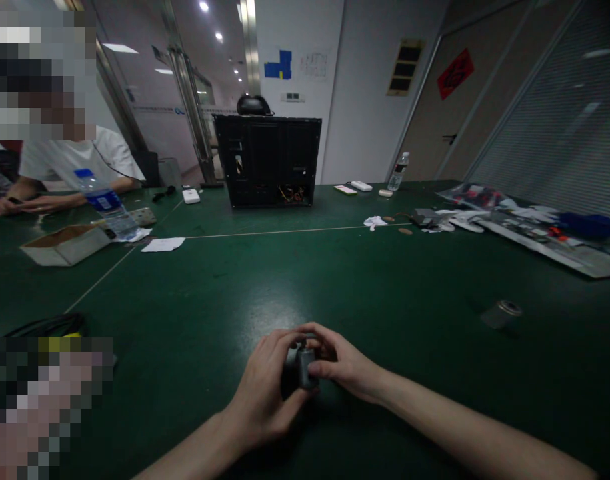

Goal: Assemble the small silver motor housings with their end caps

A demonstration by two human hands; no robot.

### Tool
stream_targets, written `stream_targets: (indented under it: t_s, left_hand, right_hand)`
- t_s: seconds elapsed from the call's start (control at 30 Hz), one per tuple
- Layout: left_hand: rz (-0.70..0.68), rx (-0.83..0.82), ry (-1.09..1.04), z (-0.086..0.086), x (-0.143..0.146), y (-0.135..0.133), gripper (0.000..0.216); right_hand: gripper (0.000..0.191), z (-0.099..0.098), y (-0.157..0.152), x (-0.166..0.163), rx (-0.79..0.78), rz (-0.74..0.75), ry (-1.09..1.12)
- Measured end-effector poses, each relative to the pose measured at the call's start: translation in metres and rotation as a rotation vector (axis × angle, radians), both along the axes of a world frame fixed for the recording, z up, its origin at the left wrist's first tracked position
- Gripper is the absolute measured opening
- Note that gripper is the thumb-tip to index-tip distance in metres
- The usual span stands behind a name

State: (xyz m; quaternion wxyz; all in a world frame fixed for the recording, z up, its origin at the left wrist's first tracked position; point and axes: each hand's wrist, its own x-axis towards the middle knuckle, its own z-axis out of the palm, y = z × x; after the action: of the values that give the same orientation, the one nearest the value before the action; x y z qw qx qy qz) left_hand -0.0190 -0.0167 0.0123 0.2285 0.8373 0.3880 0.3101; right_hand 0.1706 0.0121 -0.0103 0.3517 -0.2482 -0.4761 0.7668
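Green surface (305, 280). PC case (268, 160) upright at its far edge, open box (65, 243) and water bottle (107, 208) far left of the case. Both hands meet well in front of the case: left hand (265, 393) cups a small grey part (305, 367), right hand (342, 363) pinches its top. Both grips closed on the part. Loose metal cylinder (502, 313) lies right of the hands, apart
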Motion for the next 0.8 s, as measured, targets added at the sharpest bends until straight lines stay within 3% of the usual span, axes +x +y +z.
stream_targets:
  t_s: [0.27, 0.8]
  left_hand:
    - [0.024, 0.009, 0.002, -0.0026, 0.0004, 0.0001, 0.056]
    - [0.006, -0.014, -0.012, 0.0000, 0.0002, 0.0004, 0.059]
  right_hand:
    - [0.061, 0.0058, -0.0011, 0.0011, -0.074, 0.038, 0.066]
    - [0.058, -0.0004, 0.0008, 0.0004, 0.018, -0.001, -0.051]
